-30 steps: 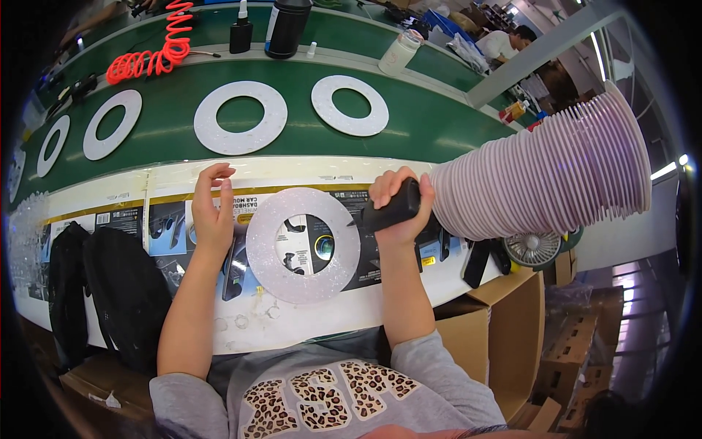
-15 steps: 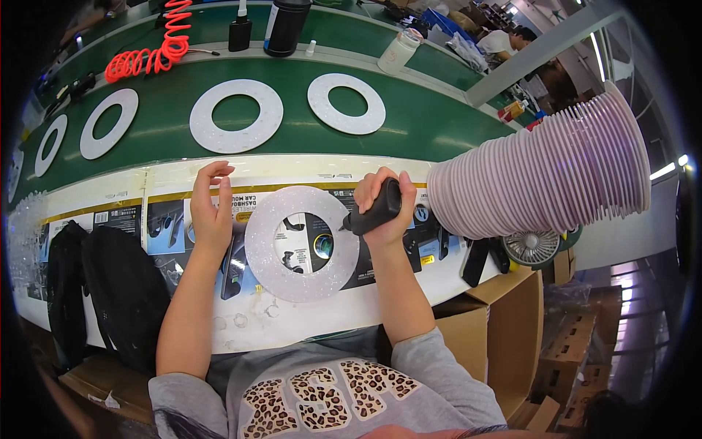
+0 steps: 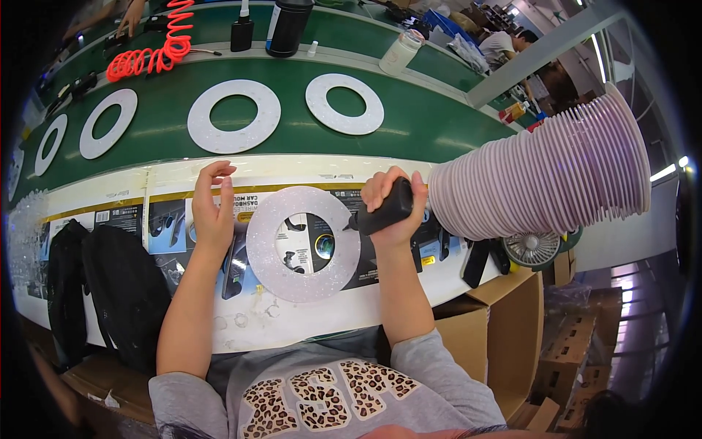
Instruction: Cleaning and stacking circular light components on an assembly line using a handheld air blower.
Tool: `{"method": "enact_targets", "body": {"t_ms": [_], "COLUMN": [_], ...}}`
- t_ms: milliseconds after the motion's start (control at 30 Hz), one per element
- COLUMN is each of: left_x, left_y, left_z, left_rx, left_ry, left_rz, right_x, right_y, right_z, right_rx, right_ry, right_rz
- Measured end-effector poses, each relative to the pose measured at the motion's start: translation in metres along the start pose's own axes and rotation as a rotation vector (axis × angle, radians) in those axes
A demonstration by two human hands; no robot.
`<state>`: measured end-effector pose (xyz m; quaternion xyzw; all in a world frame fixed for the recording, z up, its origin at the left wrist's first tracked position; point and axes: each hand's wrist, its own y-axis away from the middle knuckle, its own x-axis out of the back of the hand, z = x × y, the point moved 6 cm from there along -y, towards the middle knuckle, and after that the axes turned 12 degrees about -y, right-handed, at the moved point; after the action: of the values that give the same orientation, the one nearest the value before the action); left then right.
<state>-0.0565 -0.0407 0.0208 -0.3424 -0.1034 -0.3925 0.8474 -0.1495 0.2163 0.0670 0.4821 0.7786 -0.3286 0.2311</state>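
A white speckled flat ring (image 3: 270, 256) lies before me on the work surface, printed packaging showing through its hole. My right hand (image 3: 395, 212) is wrapped round a black squeeze bottle (image 3: 384, 208) with a narrow nozzle. The nozzle tip points left and down at the ring's right side; whether it touches, I cannot tell. To the left of the ring my left hand (image 3: 213, 201) is empty, its fingers loosely curled and apart. Beyond, on a green belt (image 3: 164, 102), several similar rings (image 3: 199, 124) lie in a row.
A tall leaning stack of white rings (image 3: 541, 168) stands at the right, near a small fan (image 3: 531, 249) and an open cardboard box (image 3: 515, 314). Black sleeves or cloth (image 3: 124, 293) lie at the left. Bottles (image 3: 290, 29) and a coiled red hose (image 3: 150, 62) sit at the back.
My right hand with the squeeze bottle has shifted slightly right along the ring's edge. My left hand is nearly still. Another person's hand has appeared at the far left back.
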Motion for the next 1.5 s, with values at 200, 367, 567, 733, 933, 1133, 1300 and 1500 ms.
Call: {"method": "enact_targets", "body": {"t_ms": [200,367,567,733,933,1133,1300,1500], "left_x": [-0.001,-0.001,-0.001,-0.003,-0.002,-0.003,0.000,0.000], "left_y": [0.000,0.000,0.000,0.001,0.001,0.001,0.001,0.001], "left_z": [-0.001,0.000,0.000,-0.002,-0.002,-0.001,-0.002,-0.002], "left_rx": [0.006,0.012,0.012,0.018,0.015,0.010,-0.003,0.004], "left_ry": [0.009,0.014,0.021,0.015,0.013,0.019,0.019,0.021], "left_rz": [-0.005,-0.005,-0.004,-0.044,-0.040,-0.040,0.003,-0.010], "right_x": [-0.008,-0.004,0.001,0.004,0.006,0.002,-0.014,-0.023], "right_y": [-0.004,-0.009,-0.012,-0.013,-0.014,-0.012,0.000,0.029], "right_z": [-0.006,0.010,0.018,0.021,0.022,0.013,-0.019,-0.021], "right_rx": [0.069,0.082,0.053,0.039,0.043,0.064,0.152,0.089], "right_ry": [-0.046,-0.042,0.002,0.002,0.025,-0.042,-0.080,-0.024], "right_rz": [0.005,0.011,0.009,0.001,0.006,0.033,-0.029,0.021]}}
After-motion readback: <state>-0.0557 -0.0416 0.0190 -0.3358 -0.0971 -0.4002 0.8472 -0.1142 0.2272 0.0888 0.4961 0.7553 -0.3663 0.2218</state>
